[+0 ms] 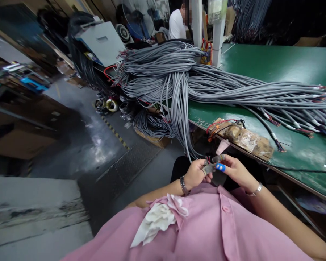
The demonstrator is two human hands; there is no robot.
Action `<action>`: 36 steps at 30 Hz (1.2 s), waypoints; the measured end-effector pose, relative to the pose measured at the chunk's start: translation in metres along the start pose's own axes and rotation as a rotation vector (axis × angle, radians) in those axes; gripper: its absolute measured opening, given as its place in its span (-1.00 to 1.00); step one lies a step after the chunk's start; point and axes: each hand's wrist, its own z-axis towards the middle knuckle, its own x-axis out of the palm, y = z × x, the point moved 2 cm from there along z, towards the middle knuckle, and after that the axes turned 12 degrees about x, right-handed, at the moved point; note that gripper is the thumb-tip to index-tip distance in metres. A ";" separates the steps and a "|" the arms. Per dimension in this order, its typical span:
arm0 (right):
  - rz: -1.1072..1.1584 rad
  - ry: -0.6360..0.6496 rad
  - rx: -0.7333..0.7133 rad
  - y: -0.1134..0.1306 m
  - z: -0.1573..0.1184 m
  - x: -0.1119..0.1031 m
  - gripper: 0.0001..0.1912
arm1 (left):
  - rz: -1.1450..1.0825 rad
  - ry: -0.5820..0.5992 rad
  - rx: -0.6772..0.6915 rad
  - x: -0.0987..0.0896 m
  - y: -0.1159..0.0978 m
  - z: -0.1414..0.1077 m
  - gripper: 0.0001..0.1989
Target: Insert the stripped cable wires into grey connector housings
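Note:
My left hand (197, 174) is closed around the end of a grey cable (189, 145), whose thin coloured wires (208, 159) stick up between the fingers. Close beside it, my right hand (233, 169) has its thumb and forefinger at the wire ends; the thumb has a blue wrap and some fingertips on both hands have grey covers. What the right fingertips pinch is too small to name. The cable hangs down from a large pile of grey cables (157, 72) on the green table (260, 65).
A taped block (241, 139) with red and black leads lies at the table's near edge. More cables (154, 125) are coiled below. A white post (197, 25) rises behind, near a person in white (177, 25). A grey box (104, 41) stands back left.

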 end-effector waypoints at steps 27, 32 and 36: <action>0.277 -0.106 0.081 -0.005 0.000 0.020 -0.75 | -0.010 0.024 0.074 0.000 -0.003 0.000 -0.60; 0.187 -0.130 0.043 -0.007 0.001 0.022 -0.78 | 0.003 0.102 0.057 -0.003 0.003 -0.003 -0.59; 0.248 -0.158 0.026 0.000 -0.001 0.032 -0.81 | -0.023 -0.026 0.112 -0.002 0.003 -0.006 -0.57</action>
